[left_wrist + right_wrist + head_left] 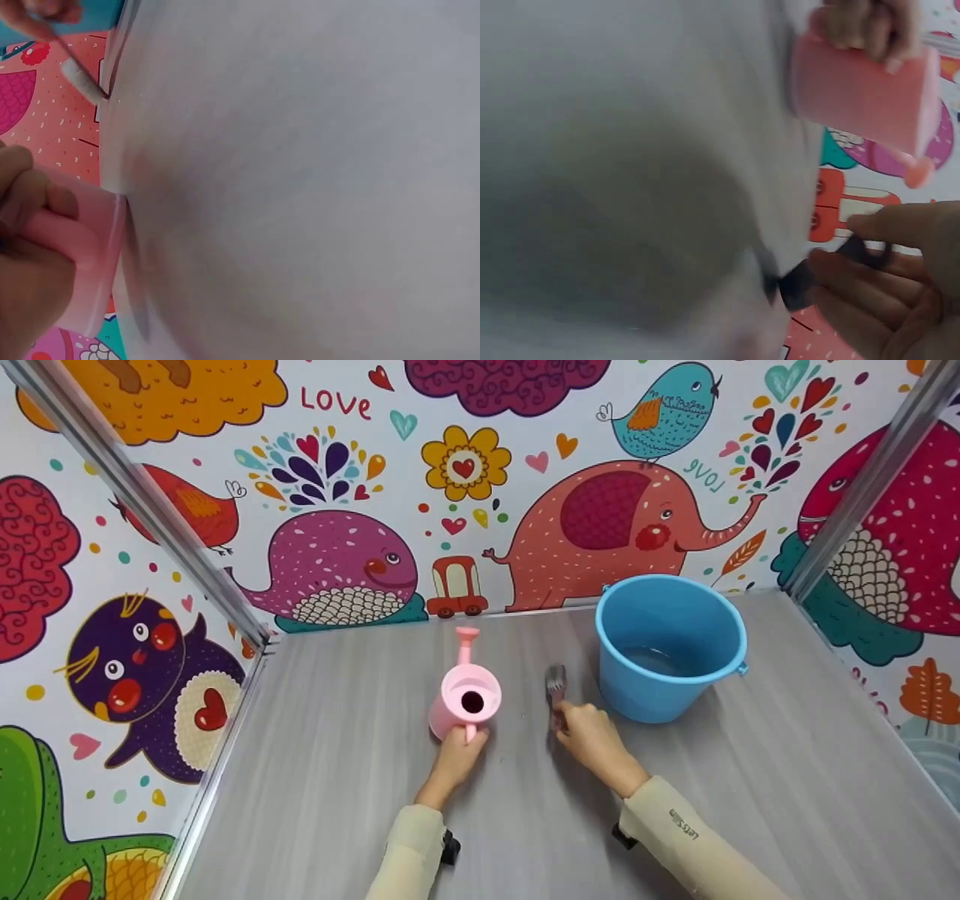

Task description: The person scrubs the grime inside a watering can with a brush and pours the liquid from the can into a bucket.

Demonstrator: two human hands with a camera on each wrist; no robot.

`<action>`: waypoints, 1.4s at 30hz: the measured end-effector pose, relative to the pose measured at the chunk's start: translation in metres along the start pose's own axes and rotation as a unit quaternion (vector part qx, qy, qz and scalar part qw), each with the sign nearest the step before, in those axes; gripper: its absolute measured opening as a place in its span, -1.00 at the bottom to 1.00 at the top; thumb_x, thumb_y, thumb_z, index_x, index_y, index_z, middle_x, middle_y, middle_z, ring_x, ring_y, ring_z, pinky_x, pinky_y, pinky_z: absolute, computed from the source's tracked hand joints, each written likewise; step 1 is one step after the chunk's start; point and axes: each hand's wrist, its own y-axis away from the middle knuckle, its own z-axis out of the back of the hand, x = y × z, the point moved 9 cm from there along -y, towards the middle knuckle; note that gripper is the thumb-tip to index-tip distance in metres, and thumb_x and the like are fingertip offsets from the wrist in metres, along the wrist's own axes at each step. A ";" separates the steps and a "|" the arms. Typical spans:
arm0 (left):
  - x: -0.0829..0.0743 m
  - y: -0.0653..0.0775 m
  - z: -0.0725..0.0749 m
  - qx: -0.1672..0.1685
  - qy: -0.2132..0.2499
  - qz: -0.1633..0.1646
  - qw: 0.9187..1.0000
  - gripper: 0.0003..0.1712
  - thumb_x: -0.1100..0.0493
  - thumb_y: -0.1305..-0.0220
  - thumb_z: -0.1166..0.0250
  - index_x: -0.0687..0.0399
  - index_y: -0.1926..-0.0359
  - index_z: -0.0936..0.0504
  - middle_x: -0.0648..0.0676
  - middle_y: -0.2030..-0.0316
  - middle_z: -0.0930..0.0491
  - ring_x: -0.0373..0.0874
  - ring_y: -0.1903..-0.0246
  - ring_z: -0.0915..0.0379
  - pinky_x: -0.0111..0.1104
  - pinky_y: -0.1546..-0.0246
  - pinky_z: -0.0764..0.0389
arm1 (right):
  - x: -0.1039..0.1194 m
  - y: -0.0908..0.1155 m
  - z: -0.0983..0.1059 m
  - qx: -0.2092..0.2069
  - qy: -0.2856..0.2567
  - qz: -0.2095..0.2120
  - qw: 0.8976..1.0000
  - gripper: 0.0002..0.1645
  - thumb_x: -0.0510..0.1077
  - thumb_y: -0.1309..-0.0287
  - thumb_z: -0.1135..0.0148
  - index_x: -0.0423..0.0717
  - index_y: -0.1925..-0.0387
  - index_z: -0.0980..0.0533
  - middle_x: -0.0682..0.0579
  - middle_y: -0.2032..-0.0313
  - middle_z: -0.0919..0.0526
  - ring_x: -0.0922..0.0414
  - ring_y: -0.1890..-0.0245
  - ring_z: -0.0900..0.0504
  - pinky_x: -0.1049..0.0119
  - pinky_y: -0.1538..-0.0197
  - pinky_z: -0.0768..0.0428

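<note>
A pink watering can (466,699) is upright at the middle of the grey table, its spout pointing to the back wall. My left hand (456,757) grips its handle from the near side; in the left wrist view the fingers curl round that pink handle (64,234). To the right, my right hand (596,741) pinches a small brush-like tool (556,681) with a grey, streaked head. Its dark end (799,286) shows close to the tabletop in the right wrist view, between thumb and fingers. Fingers hide part of its handle.
A light blue bucket (645,690) stands behind and right of my right hand, its inside bare. Cartoon-printed walls (360,585) enclose the table (337,780) at the back and both sides, with metal posts (187,540) at the corners.
</note>
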 end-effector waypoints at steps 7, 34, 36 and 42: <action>0.001 -0.001 0.001 -0.002 0.009 0.008 1.000 -0.57 0.19 -0.26 -0.15 -0.09 0.66 -0.14 -0.22 0.74 -0.09 -0.34 0.68 0.00 -0.46 0.61 -0.11 | 0.004 0.011 -0.014 -0.020 0.097 0.072 0.993 -0.77 -0.27 0.06 -0.52 -0.25 0.34 -0.64 -0.13 0.35 -0.71 -0.05 0.44 -0.71 0.09 0.36 -0.67; -0.001 0.001 0.000 0.000 0.005 -0.004 1.000 -0.57 0.21 -0.28 -0.12 -0.06 0.67 -0.15 -0.22 0.74 -0.10 -0.35 0.68 -0.01 -0.48 0.62 -0.10 | 0.016 -0.009 0.045 0.108 0.003 0.086 0.990 -0.41 -0.12 -0.18 -0.37 -0.17 -0.24 -0.49 -0.20 -0.31 -0.48 -0.16 -0.24 -0.56 -0.07 -0.21 -0.53; -0.001 0.001 0.000 0.001 0.010 -0.005 1.000 -0.57 0.21 -0.28 -0.12 -0.06 0.67 -0.15 -0.23 0.74 -0.10 -0.36 0.68 0.00 -0.48 0.62 -0.10 | 0.013 -0.016 0.068 0.102 -0.016 0.082 0.991 -0.36 -0.09 -0.17 -0.38 -0.14 -0.27 -0.47 -0.17 -0.33 -0.47 -0.16 -0.29 -0.52 -0.09 -0.24 -0.49; 0.000 0.001 0.000 0.002 0.015 0.000 1.000 -0.56 0.23 -0.27 -0.13 -0.05 0.68 -0.15 -0.22 0.74 -0.09 -0.36 0.69 0.00 -0.48 0.61 -0.11 | -0.018 -0.030 0.137 0.037 -0.028 0.052 0.998 -0.32 -0.10 -0.21 -0.34 -0.16 -0.34 -0.39 -0.18 -0.37 -0.41 -0.23 -0.38 -0.37 -0.22 -0.29 -0.40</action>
